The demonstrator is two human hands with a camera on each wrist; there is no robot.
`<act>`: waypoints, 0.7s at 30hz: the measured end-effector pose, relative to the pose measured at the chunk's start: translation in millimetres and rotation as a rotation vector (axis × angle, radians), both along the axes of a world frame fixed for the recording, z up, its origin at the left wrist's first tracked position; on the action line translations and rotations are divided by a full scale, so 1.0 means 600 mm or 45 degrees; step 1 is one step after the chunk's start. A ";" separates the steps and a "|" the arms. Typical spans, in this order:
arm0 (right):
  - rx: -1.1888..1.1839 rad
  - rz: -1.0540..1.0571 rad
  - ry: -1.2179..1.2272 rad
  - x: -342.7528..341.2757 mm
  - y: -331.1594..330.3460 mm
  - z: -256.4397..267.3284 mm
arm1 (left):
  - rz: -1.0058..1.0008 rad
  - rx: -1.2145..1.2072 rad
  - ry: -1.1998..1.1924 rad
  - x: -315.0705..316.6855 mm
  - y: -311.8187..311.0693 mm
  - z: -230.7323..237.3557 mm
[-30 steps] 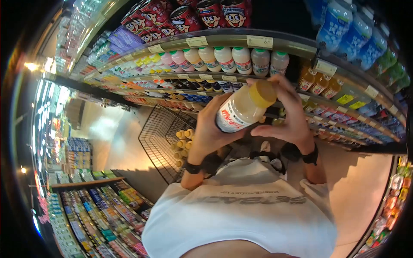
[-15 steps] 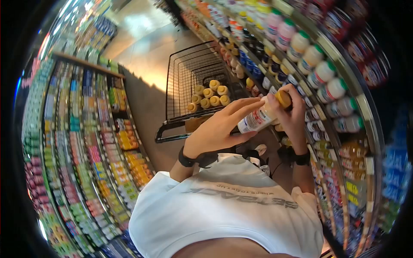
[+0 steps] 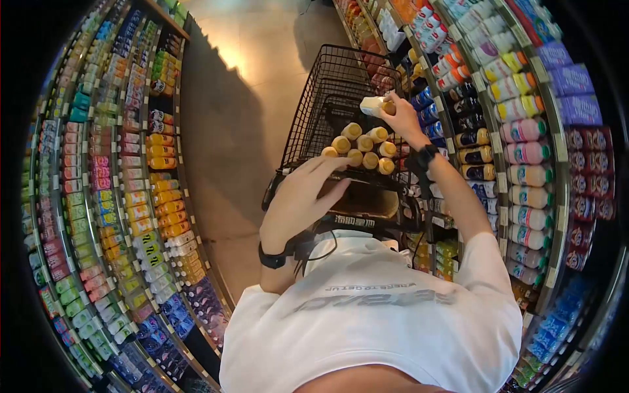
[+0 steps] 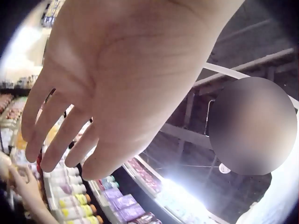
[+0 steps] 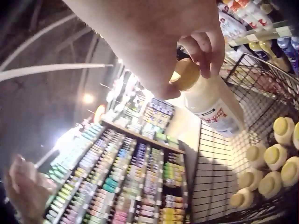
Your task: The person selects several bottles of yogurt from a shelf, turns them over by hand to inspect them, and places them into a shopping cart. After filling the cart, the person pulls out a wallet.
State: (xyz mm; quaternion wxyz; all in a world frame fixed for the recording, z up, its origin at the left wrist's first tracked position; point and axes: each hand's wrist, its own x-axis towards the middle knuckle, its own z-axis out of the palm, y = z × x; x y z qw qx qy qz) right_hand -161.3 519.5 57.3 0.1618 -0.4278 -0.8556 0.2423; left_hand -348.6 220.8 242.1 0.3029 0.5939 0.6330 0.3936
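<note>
By its yellow cap, my right hand (image 3: 403, 122) grips a white plastic bottle (image 5: 217, 105) with a printed label. The bottle hangs tilted over the far part of the black wire shopping cart (image 3: 303, 124). Several bottles (image 3: 356, 157) with the same yellow caps stand grouped at the cart's near end. My left hand (image 3: 298, 200) is held over the near left corner of the cart, fingers extended and nothing in them. Its bare palm and straight fingers show in the left wrist view.
Shelves of bottled drinks (image 3: 524, 177) run close along the right side. Another long drinks shelf (image 3: 137, 203) lines the left. A tiled floor aisle (image 3: 223, 124) lies between the cart and the left shelf. The cart handle (image 3: 357, 221) is near the white shirt.
Both hands held the bottle near the right shelf earlier. The left hand has let go, and the right hand has carried the bottle over the cart. The head view has turned toward the cart.
</note>
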 end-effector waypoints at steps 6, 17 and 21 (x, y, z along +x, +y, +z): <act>-0.236 0.068 -0.400 -0.051 0.062 -0.152 | 0.166 0.035 -0.111 -0.074 -0.033 -0.017; -0.541 0.186 -0.360 -0.008 0.035 -0.216 | -0.121 0.916 -0.399 -0.146 0.012 0.103; -0.327 0.104 -0.104 0.047 0.003 -0.125 | -0.393 1.119 -0.351 -0.100 0.020 0.119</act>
